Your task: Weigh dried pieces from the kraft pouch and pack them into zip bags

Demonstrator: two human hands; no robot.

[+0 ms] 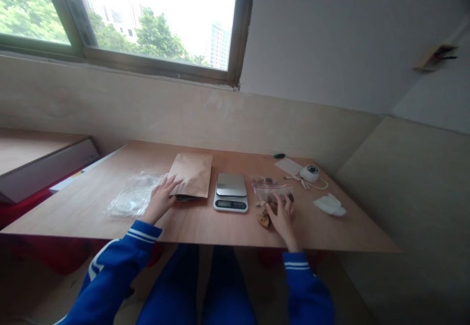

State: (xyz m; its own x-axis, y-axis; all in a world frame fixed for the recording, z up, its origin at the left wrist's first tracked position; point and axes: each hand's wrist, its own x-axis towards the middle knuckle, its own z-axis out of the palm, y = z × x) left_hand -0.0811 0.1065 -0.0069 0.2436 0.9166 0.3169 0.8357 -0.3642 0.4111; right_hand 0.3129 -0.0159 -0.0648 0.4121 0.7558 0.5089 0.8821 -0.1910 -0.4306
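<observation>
My left hand (161,200) lies with fingers stretched out at the left edge of a brown kraft paper bag (193,175), its fingertips on or just beside the paper. Clear plastic bags (130,197) lie flat under and left of that wrist. My right hand (282,215) reaches over a small pile of dried brown pieces (263,220), thumb and fingers bent and apart around some of them. What lies under the palm is hidden. Behind the pile is a clear zip bag (273,188). A kitchen scale (231,193) with a metal plate stands between my hands.
On the right of the wooden table (227,229) are a white dome camera (309,172) with its cable, a crumpled white tissue (329,204) and a white sheet (288,166). A green-handled screwdriver (279,156) lies near the wall. Another table (40,151) stands at left.
</observation>
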